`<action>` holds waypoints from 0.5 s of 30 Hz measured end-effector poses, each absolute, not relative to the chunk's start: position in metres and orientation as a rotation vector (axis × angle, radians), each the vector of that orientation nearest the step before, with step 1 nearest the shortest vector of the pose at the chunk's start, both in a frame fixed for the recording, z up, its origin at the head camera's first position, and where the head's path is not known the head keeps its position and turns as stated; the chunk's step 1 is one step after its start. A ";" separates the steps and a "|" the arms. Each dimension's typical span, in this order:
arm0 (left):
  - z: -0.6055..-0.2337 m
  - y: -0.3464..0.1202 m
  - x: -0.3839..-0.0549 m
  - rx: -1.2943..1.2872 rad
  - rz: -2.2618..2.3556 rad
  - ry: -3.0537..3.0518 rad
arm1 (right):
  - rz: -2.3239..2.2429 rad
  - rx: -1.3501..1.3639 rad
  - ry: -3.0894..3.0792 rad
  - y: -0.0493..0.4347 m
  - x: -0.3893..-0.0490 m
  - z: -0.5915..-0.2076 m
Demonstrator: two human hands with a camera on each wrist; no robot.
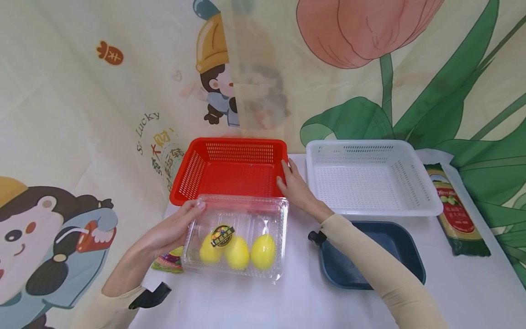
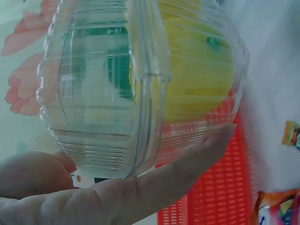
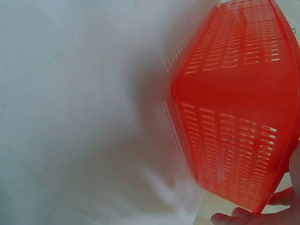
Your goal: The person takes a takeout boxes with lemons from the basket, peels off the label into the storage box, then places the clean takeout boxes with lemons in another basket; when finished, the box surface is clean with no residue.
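One hand (image 1: pixel 173 230) (the left) grips a clear container (image 1: pixel 252 224).

Cloth backdrop (image 1: pixel 123 100) reads "So Lucky" above Chinese characters; a round sticker (image 1: pixel 222 235) on the clear box (image 1: pixel 242 224) bears Chinese characters; the packet (image 1: pixel 458 210) at right begins "Oliv", the rest unclear

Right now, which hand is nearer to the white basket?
Right. The right hand holds the red basket, just beside the white basket; the left hand, farther off, grips the clear box.
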State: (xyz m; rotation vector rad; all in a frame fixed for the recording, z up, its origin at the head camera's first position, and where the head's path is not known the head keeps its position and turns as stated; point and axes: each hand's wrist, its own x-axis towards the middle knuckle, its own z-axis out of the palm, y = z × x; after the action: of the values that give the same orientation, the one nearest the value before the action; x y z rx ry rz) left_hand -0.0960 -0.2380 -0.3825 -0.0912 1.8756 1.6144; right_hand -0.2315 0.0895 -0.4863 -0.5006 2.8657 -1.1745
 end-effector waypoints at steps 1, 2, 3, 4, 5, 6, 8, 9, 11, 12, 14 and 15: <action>-0.385 -0.238 -0.093 -0.090 1.613 1.880 | -1.176 -0.499 2.871 0.089 -0.232 -0.486; -0.388 -0.237 -0.090 -0.088 1.612 1.881 | -1.174 -0.499 2.877 0.090 -0.232 -0.486; -0.392 -0.236 -0.087 -0.094 1.608 1.888 | -1.169 -0.503 2.884 0.090 -0.232 -0.486; -0.395 -0.235 -0.084 -0.102 1.598 1.897 | -1.168 -0.502 2.888 0.090 -0.232 -0.486; -0.399 -0.235 -0.081 -0.115 1.588 1.907 | -1.165 -0.503 2.892 0.089 -0.232 -0.486; -0.402 -0.234 -0.078 -0.132 1.580 1.916 | -1.161 -0.509 2.898 0.089 -0.232 -0.486; -0.410 -0.231 -0.072 -0.176 1.577 1.925 | -1.156 -0.506 2.900 0.089 -0.232 -0.486; -0.415 -0.230 -0.070 -0.202 1.578 1.929 | -1.153 -0.506 2.900 0.089 -0.232 -0.486; -0.423 -0.227 -0.065 -0.240 1.600 1.910 | -1.145 -0.505 2.899 0.089 -0.233 -0.486; -0.427 -0.225 -0.063 -0.258 1.609 1.908 | -1.144 -0.502 2.895 0.089 -0.233 -0.485; -0.435 -0.222 -0.059 -0.275 1.624 1.901 | -1.144 -0.500 2.890 0.089 -0.233 -0.486; -0.438 -0.220 -0.057 -0.272 1.632 1.898 | -1.145 -0.500 2.888 0.089 -0.233 -0.486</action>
State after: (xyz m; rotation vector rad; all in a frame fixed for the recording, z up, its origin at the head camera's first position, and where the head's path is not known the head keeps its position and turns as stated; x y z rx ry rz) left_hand -0.0574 -0.2205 -0.4384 -0.2722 1.8984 1.6315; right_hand -0.2334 0.0890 -0.4856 -0.5000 2.8879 -1.1448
